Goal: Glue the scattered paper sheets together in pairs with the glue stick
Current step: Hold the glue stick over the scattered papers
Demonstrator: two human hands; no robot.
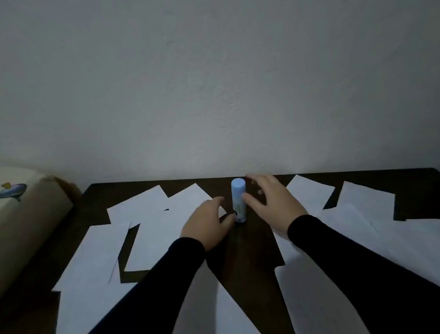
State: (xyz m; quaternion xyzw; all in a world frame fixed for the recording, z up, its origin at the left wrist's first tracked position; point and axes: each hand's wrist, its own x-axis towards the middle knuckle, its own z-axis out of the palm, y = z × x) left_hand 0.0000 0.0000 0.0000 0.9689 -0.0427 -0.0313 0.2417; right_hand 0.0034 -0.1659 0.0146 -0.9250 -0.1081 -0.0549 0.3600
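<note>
Closest to me are my two black sleeves, running up from the bottom edge over the paper sheets — one sleeve per side, crossing white paper on the way to the middle of the table.

Sheets are scattered all over the dark tabletop: a bunch on the left overlapping each other at angles, a couple near the bottom centre, more on the right incl. two toward the far right corner. All lying flat as far as I can see, all plain white.

Glue stick stands upright on bare dark wood, center-back of the table, near the wall. Pale blue cap on, label w/ some print low on the body — too dim to read.

My left hand is palm-down just left of the stick, fingers relaxed and loosely together, thumb reaching to the base of the tube. Looks like the thumb tip is touching or right beside it; can't tell which. Part of the hand lies over the corner of a sheet.

My right hand is just right of the stick, fingers spread and a bit blurred, thumb close to the tube's side — not closed round it. Contact unclear here too.

Far left, off the table edge, there's a cream-colored cushion or bolster w/ a small blue printed figure on it. Light is low, whole scene grey-blue.
</note>
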